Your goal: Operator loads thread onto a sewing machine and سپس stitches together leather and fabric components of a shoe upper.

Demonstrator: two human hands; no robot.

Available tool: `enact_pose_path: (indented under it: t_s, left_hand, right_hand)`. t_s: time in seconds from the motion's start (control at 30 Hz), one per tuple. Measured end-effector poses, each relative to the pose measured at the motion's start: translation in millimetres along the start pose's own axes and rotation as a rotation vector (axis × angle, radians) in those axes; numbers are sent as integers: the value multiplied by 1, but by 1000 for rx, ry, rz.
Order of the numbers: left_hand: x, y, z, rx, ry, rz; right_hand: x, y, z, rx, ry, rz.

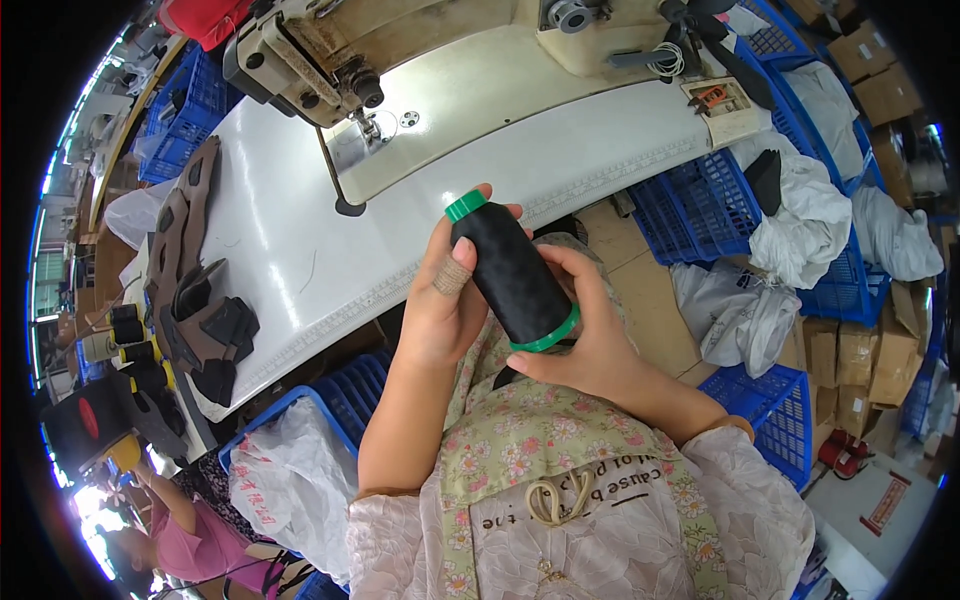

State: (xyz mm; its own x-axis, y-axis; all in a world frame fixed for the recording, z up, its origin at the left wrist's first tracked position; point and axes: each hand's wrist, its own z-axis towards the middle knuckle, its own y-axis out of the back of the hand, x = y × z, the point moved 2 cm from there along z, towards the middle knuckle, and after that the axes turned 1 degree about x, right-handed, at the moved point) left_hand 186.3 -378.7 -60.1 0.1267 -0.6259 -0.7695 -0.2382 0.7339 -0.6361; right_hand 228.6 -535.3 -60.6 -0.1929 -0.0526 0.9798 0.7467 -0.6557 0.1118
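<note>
Both of my hands hold a large spool of black thread (512, 272) with green end rims, tilted in front of my apron. My left hand (447, 290) wraps its upper left side, with a tan bandage round one finger. Around the lower right end curls my right hand (592, 330), its thumb near the bottom green rim. Beyond the spool stands a sewing machine (460, 75) on a white table (270, 260), and its needle and presser foot (372, 128) are above the bed.
Dark brown cut pieces (205, 320) lie at the table's left end. Blue crates (690, 210) with white bags stand to the right, and another blue crate (340, 400) sits below the table edge. A person in pink (205, 540) is at the lower left.
</note>
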Motion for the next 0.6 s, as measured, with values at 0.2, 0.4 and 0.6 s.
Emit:
enact_pose_path:
  t_s: [0.2, 0.4, 0.6]
  left_hand:
    - [-8, -7, -5, -68, 36, 214]
    - [-23, -5, -13, -16, 12, 238]
    - [-30, -7, -25, -159, -171, 489]
  right_hand:
    - [3, -2, 1, 9, -335, 563]
    - [-5, 2, 6, 188, -398, 1085]
    - [-12, 3, 5, 245, -446, 1247]
